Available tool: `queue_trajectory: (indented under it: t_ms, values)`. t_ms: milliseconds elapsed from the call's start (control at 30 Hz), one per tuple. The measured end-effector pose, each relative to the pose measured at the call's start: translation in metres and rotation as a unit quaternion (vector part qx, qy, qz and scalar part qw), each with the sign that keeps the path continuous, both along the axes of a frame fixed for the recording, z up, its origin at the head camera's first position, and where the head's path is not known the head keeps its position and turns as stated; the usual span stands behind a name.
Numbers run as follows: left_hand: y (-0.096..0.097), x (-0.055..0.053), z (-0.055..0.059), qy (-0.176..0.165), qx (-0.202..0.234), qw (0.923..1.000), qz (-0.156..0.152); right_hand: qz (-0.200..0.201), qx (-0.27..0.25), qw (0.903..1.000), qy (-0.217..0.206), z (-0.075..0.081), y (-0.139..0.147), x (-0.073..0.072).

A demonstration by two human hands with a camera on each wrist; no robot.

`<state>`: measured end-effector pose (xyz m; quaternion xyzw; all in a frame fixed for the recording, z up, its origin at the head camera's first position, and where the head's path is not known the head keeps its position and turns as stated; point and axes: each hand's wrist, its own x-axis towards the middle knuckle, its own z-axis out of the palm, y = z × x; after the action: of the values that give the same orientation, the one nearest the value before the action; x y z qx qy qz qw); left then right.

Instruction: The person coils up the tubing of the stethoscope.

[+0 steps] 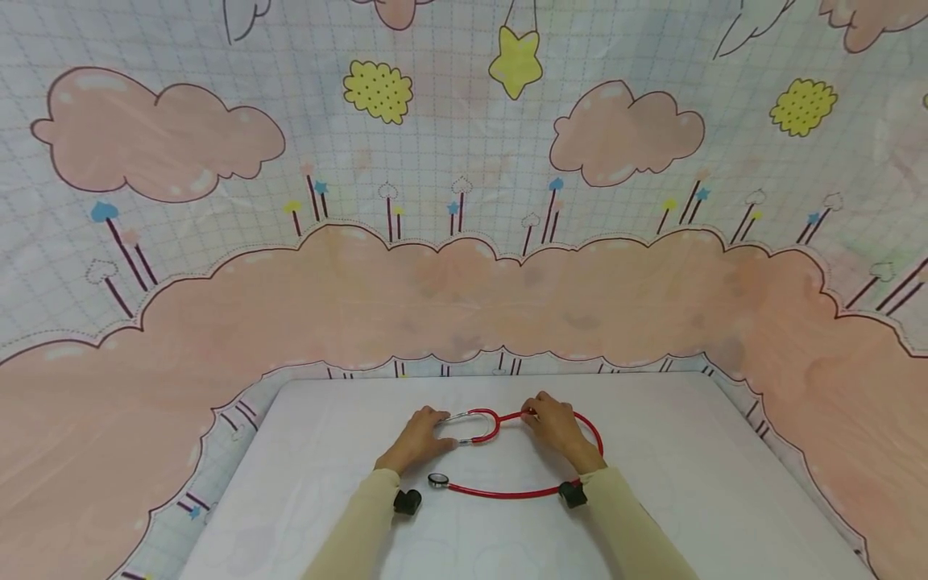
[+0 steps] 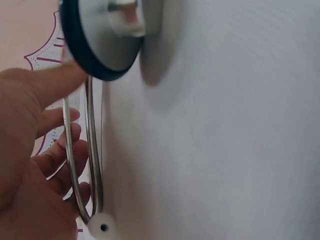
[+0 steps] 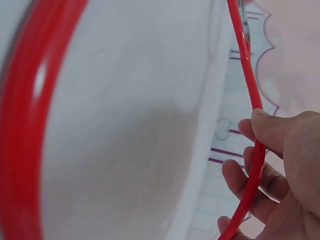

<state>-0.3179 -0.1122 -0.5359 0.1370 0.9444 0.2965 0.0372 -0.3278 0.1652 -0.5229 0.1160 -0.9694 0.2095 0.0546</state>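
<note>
While the chestpiece [image 2: 105, 42] part-hides thumb [image 2: 55, 87] (L cam), L hand [image 1: 418, 441] holds eartubes [image 2: 93, 150], R hand [image 1: 554, 427] tubing [image 3: 252, 82].

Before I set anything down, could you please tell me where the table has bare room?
The white table is bare from the left hand to the left edge and from the red tubing to the right edge. The stethoscope and right hand crowd the middle.

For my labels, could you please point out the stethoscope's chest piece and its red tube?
Chest piece [image 2: 104, 40]: left wrist view, disc inside dark rim.
Red tube [image 1: 505, 495]: head view, middle of lower stretch.
</note>
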Motion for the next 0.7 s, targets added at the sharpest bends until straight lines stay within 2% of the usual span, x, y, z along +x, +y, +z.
queue_trajectory:
  t_ms: [233, 300, 467, 700]
  values:
    - [0.001, -0.001, 0.001, -0.013, 0.007, 0.9999, 0.008, 0.003, -0.035, 0.9989, 0.032, 0.009, -0.002, 0.005]
    - [0.002, 0.000, 0.003, -0.007, 0.005, 0.9999, 0.006, 0.002, -0.042, 0.9983, 0.041, 0.011, -0.002, 0.007]
    - [0.004, 0.002, 0.006, 0.016, -0.004, 0.9998, -0.009, 0.004, -0.059, 0.9966, 0.057, 0.015, -0.002, 0.015]
    - [0.001, 0.006, 0.010, 0.004, 0.020, 0.9995, -0.022, -0.003, -0.076, 0.9944, 0.073, 0.018, -0.004, 0.023]
